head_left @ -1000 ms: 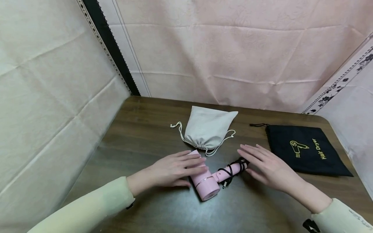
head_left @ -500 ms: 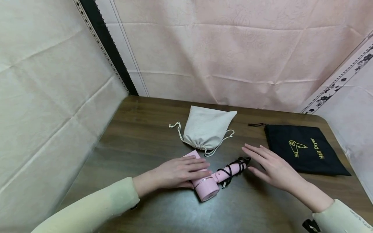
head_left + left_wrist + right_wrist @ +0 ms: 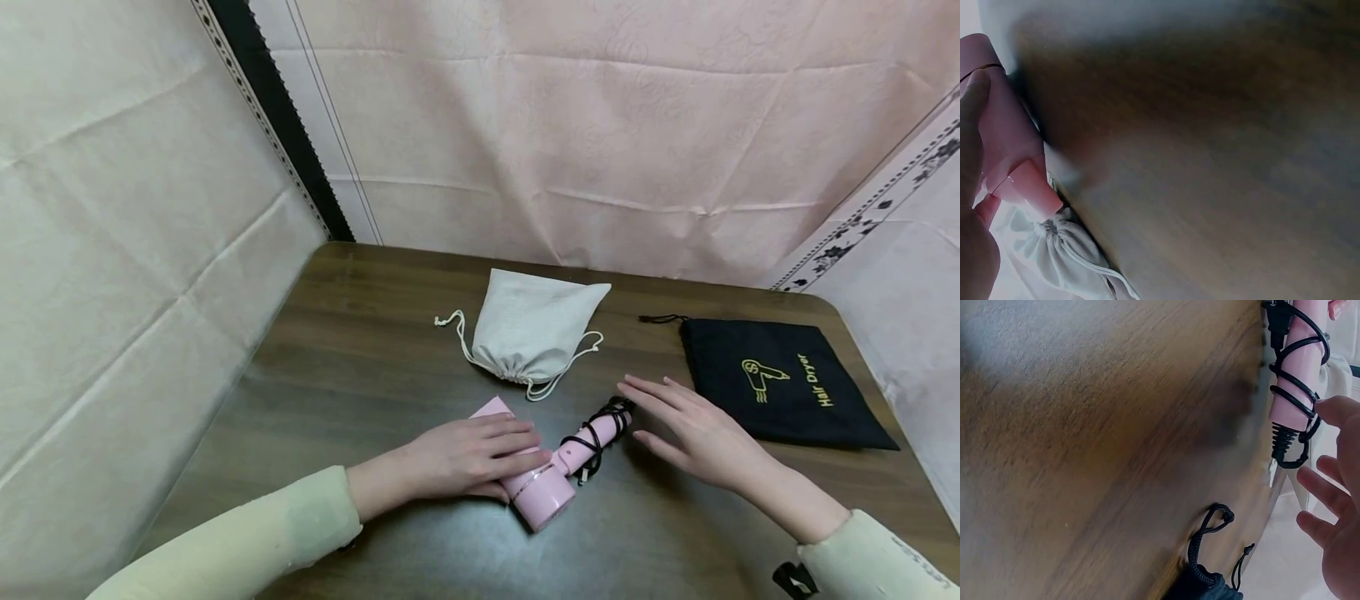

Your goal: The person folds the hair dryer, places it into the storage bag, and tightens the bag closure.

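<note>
A pink hair dryer (image 3: 543,498) lies on the wooden table, its barrel pointing toward me and its handle toward the right. My left hand (image 3: 474,457) grips the barrel from above, with the thumb (image 3: 977,87) along the near side and the fingers across the top. A black cord (image 3: 1292,396) is wound round the handle (image 3: 1302,334). Beside the handle's end, my right hand (image 3: 693,429) is held with its fingers spread and nothing in it. Its thumb is close to the cord in the right wrist view.
A pale drawstring bag (image 3: 534,321) lies behind the dryer. To the right is a black pouch (image 3: 783,425) with gold "Hair Dryer" lettering. Cloth curtains (image 3: 600,150) stand behind and beside the brown table (image 3: 360,350).
My left hand has settled onto the barrel and closed round it. The dryer has turned slightly, its front end shifting right and nearer me. My right hand has barely moved.
</note>
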A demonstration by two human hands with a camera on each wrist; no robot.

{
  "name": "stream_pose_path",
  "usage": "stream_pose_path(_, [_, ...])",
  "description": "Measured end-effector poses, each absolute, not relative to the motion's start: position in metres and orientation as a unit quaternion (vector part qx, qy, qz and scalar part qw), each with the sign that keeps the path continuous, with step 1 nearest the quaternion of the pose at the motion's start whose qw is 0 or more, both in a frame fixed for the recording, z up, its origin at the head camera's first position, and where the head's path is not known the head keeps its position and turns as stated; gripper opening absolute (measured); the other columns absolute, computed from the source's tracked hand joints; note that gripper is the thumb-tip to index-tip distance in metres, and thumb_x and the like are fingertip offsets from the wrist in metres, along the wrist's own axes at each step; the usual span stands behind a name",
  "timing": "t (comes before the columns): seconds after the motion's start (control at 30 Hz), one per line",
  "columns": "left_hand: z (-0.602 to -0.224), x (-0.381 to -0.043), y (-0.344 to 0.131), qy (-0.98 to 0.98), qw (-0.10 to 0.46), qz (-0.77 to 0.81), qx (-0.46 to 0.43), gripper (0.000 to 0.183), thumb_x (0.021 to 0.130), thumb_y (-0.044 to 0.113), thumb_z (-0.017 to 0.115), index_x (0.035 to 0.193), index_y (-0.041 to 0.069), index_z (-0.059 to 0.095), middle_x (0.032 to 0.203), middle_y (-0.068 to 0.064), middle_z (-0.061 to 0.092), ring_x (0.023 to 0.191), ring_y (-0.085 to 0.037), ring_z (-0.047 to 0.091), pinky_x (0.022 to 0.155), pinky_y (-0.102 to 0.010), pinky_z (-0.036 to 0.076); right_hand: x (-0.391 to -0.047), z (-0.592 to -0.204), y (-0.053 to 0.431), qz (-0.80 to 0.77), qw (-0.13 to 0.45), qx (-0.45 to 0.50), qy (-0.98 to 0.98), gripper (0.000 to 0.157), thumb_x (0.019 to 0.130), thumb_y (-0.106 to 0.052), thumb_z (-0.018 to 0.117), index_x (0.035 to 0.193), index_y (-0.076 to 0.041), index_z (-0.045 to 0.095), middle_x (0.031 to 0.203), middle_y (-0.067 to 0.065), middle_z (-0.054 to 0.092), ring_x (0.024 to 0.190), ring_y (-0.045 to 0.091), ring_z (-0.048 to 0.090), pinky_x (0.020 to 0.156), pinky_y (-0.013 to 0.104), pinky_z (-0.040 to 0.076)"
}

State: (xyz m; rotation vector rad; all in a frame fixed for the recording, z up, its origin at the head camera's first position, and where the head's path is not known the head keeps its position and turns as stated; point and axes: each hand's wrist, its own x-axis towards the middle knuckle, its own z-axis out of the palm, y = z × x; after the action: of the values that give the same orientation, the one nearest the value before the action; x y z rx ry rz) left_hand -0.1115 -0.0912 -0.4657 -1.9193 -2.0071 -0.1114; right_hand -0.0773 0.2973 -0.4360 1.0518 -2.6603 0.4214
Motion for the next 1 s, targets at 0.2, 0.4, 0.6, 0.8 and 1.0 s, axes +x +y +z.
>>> stream_pose_path(0.2, [-0.465,-0.11,-0.091,-0.703,0.194,-0.026,-0.683,0.063,0.105,0.053,0.06,0.154,0.012,0.057,0.149,-0.01,0.062,0.142,-0.025,0.056,0.123,-0.04,0.041,-0.077,-0.435,0.295,0.147,0.114,0.338,-0.922,0.07,0.094,-0.023,0.082,0.158,-0.017,0.054,0.153,0.012,0.06,0.132,0.042,0.063,0.127,0.017,0.009])
stream_pose_path(0.4, [-0.465,-0.112,-0.088,-0.702,0.187,-0.039,-0.686,0.064,0.103,0.054,0.062,0.153,0.012,0.058,0.146,-0.01,0.063,0.14,-0.024,0.057,0.122,-0.04,0.042,-0.078,-0.429,0.293,0.169,0.104,0.304,-0.932,0.07,0.095,-0.022,0.082,0.159,-0.02,0.053,0.154,0.008,0.06,0.135,0.039,0.059,0.124,0.014,0.012])
stream_pose_path(0.6, [-0.465,-0.111,-0.084,-0.702,0.193,-0.035,-0.685,0.066,0.101,0.055,0.064,0.152,0.014,0.058,0.146,-0.009,0.063,0.141,-0.024,0.057,0.122,-0.039,0.041,-0.077,-0.427,0.292,0.179,0.082,0.271,-0.942,0.069,0.097,-0.024,0.08,0.161,-0.022,0.051,0.158,0.005,0.056,0.14,0.032,0.056,0.118,0.029,0.039])
stream_pose_path(0.8, [-0.466,-0.109,-0.079,-0.7,0.215,-0.018,-0.681,0.059,0.103,0.048,0.064,0.151,0.015,0.059,0.144,-0.007,0.064,0.139,-0.022,0.058,0.121,-0.039,0.042,-0.075,-0.429,0.294,0.193,0.083,0.256,-0.944,0.068,0.098,-0.023,0.079,0.16,-0.022,0.052,0.157,0.008,0.057,0.139,0.034,0.055,0.119,0.023,0.034])
stream_pose_path(1.0, [-0.473,-0.102,-0.08,-0.699,0.255,0.003,-0.668,0.045,0.109,0.03,0.056,0.152,0.016,0.059,0.144,-0.006,0.065,0.138,-0.021,0.059,0.12,-0.038,0.044,-0.074,-0.429,0.295,0.212,0.065,0.231,-0.947,0.065,0.1,-0.025,0.077,0.16,-0.02,0.051,0.155,0.008,0.059,0.139,0.033,0.056,0.116,0.028,0.038])
